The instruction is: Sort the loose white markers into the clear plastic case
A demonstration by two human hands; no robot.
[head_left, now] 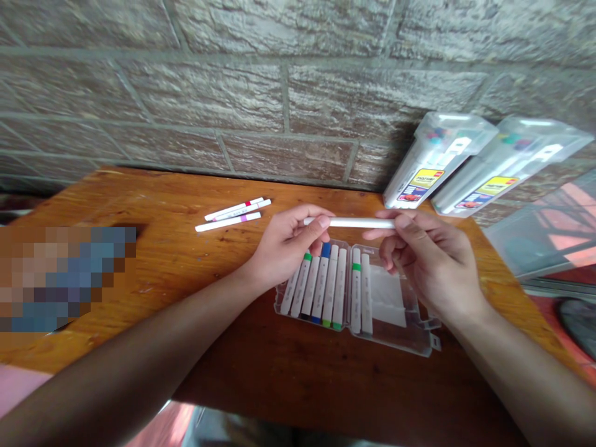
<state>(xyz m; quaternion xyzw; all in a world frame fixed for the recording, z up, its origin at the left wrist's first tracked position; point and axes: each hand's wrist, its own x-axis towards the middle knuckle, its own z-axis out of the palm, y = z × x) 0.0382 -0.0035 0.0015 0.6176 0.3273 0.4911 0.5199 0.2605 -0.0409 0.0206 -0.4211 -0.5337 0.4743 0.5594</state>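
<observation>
A white marker (358, 222) is held level between my two hands, above an open clear plastic case (391, 341). My left hand (295, 242) pinches its left end between thumb and fingers. At the other end, my right hand (431, 261) grips it the same way, and its fingers hide that tip. Several white markers (321, 292) with green, blue and black ends lie side by side in the case's left half. Two more markers (361, 292), one green-banded, rest in the right half beside a white paper (388, 298).
Three loose markers (233, 214) lie on the wooden table (153, 261) at the back left. Two clear marker boxes (414, 167) with yellow labels stand at the back right against the brick wall (316, 93). A pixelated patch covers the left side.
</observation>
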